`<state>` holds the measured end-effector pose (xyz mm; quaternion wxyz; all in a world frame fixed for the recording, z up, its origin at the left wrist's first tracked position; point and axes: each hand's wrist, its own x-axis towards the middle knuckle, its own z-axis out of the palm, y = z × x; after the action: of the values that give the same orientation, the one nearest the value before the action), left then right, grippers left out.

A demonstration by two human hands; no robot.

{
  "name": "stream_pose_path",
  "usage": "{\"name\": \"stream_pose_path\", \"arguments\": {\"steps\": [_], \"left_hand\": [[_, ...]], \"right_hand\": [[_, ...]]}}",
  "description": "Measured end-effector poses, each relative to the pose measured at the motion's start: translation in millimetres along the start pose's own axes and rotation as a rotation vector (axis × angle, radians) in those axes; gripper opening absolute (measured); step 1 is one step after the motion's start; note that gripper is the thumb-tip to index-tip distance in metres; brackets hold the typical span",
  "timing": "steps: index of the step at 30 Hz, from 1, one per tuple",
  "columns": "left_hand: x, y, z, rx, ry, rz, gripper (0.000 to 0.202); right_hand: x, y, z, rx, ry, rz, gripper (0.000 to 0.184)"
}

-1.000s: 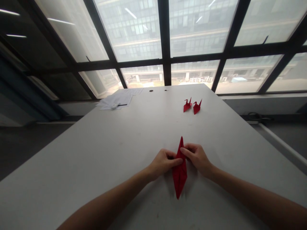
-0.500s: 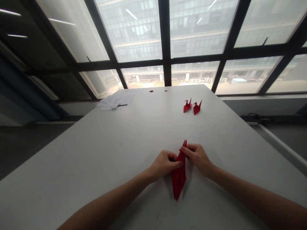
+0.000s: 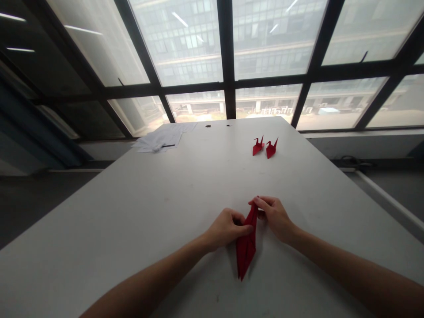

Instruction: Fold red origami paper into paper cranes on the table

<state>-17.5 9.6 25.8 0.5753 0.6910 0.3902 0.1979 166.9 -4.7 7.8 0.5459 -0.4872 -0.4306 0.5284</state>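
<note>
A long folded piece of red paper (image 3: 246,254) lies on the white table (image 3: 149,212) in front of me, its near tip pointing toward me. My left hand (image 3: 225,229) pinches its left side near the middle. My right hand (image 3: 274,215) pinches the far tip and holds it raised and bent toward me. Two finished red paper cranes (image 3: 265,147) stand side by side farther back on the right.
A loose stack of white papers (image 3: 159,140) with a dark pen lies at the table's far left corner. Two small dark holes (image 3: 217,126) mark the far edge. Large windows with black frames stand behind the table.
The paper's far tip has been lifted off the table and drawn back toward me by my right hand. The piece looks shorter and more upright now. My left hand stays put.
</note>
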Motion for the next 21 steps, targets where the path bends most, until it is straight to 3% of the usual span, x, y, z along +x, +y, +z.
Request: {"name": "stream_pose_path", "arguments": {"steps": [3,5,8,11,21], "left_hand": [[0.6,0.5,1.3,-0.055,0.02,-0.011,0.033],[1.4,0.2,3.0,-0.167,0.104,-0.01,0.034],[2.8,-1.8,5.3,-0.355,0.265,0.023,0.036],[3.9,-3.6,5.8,-0.395,0.334,0.05,0.036],[7.1,-2.5,4.0,-0.457,0.293,0.064,0.036]], "right_hand": [[0.4,0.1,0.0,0.033,0.008,-0.006,0.039],[-0.6,-2.3,0.4,0.033,-0.014,-0.012,0.042],[-3.5,-6.1,1.4,-0.053,-0.141,-0.048,0.038],[-5.9,-6.7,2.8,-0.159,-0.241,-0.09,0.027],[-3.1,-1.8,2.0,-0.14,-0.049,-0.067,0.03]]}}
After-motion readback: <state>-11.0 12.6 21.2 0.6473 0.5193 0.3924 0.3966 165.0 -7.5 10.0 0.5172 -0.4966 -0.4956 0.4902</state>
